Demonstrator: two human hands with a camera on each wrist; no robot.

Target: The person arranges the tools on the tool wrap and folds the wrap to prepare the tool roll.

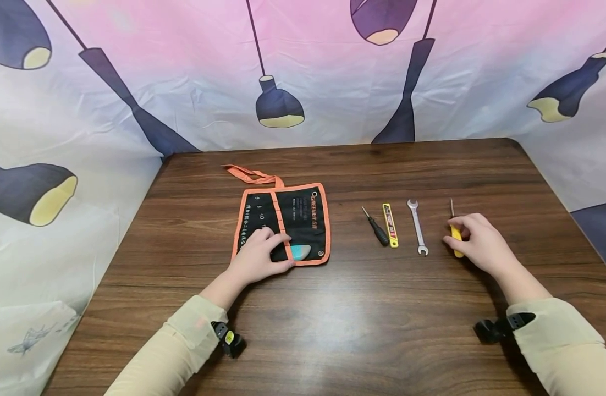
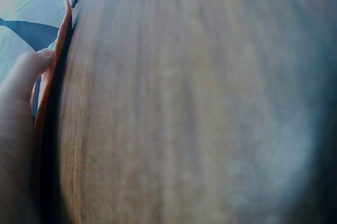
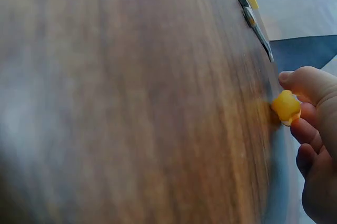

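Note:
My left hand (image 1: 258, 253) rests on a black tool pouch (image 1: 303, 214) with orange trim, its thumb at the near orange edge and its fingers spread over the pocket side. In the left wrist view the thumb lies against the pouch's orange edge (image 2: 46, 84). A teal and grey piece (image 1: 300, 252) sticks out of the pocket beside the fingers. On the right, my right hand (image 1: 481, 242) holds a screwdriver by its yellow handle (image 1: 456, 242), thumb on one side and fingers on the other. Its thin shaft points away from me. The right wrist view shows the handle's end (image 3: 287, 105).
Between the hands lie a black-handled screwdriver (image 1: 377, 228), a narrow yellow packet (image 1: 390, 225) and a double open-ended wrench (image 1: 418, 227), roughly side by side. An orange strap (image 1: 251, 176) trails from the pouch's far edge. The wooden table (image 1: 332, 319) ends at a patterned cloth backdrop.

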